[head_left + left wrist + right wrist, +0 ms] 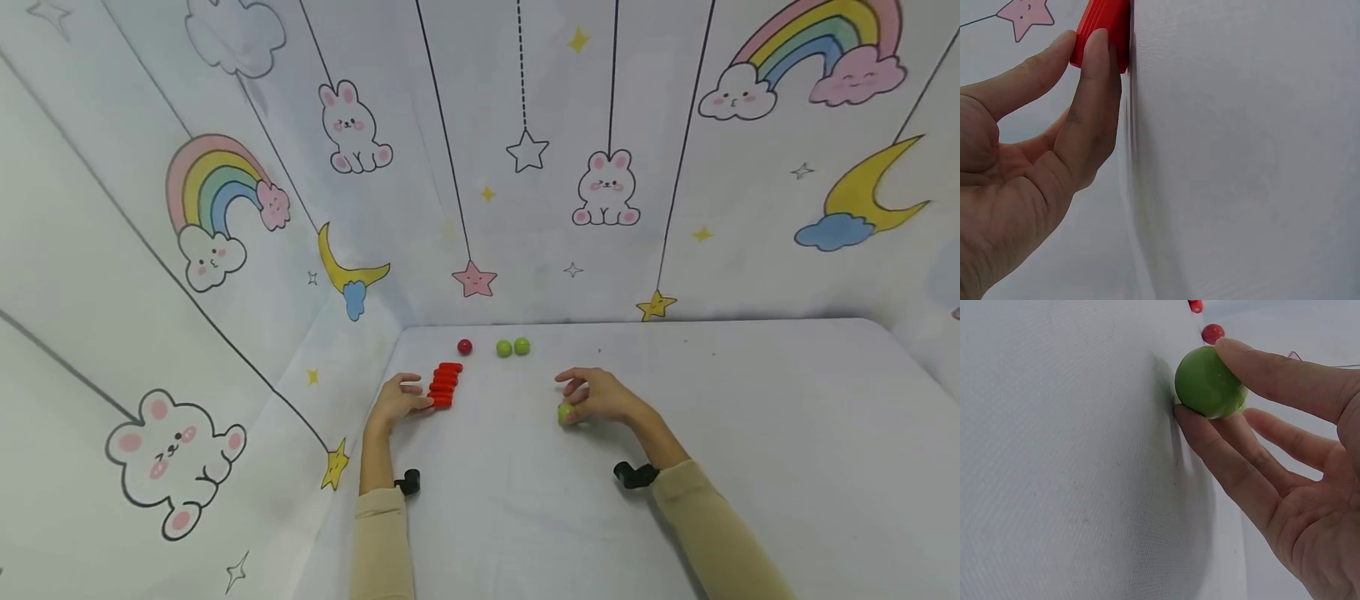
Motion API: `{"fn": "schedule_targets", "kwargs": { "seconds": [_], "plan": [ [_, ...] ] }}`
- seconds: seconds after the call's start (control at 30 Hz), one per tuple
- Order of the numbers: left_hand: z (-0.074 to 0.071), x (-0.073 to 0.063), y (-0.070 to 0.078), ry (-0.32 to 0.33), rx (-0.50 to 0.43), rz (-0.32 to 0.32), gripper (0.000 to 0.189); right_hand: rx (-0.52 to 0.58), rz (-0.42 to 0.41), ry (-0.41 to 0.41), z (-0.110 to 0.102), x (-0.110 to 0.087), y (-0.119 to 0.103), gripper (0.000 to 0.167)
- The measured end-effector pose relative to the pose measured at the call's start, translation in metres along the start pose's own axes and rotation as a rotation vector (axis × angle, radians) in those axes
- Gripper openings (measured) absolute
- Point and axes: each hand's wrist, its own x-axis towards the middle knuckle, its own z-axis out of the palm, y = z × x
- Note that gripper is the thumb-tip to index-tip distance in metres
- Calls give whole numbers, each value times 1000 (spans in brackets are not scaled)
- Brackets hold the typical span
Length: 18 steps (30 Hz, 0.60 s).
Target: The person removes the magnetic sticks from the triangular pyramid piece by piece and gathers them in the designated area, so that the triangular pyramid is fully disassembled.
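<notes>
My left hand (396, 403), at the left side of the white table, pinches the nearest of several small red pieces (445, 375) that lie in a slanting row. In the left wrist view that ridged red piece (1102, 22) sits between thumb and fingertips, partly cut off by the frame's top. Farther right, my right hand (606, 395) holds a green ball (564, 415) low at the tabletop. The right wrist view shows this shiny green ball (1205, 381) pinched by the thumb and forefinger, the other fingers spread behind it.
Beyond the row, a dark red ball (465, 347) lies near the table's back edge. Two more green balls (504, 348) sit side by side to its right. White walls with drawn rabbits, stars and rainbows stand at the back and left of the table (750, 450).
</notes>
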Motion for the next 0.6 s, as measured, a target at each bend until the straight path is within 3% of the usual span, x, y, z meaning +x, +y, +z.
{"fn": "schedule_targets", "kwargs": {
  "seconds": [0.27, 0.6],
  "plan": [
    [4, 1, 1, 21, -16, -22, 64, 7, 15, 3, 1, -1, -2, 76],
    [9, 1, 3, 92, 138, -21, 62, -44, 12, 2, 0, -2, -1, 75]
  ]
}}
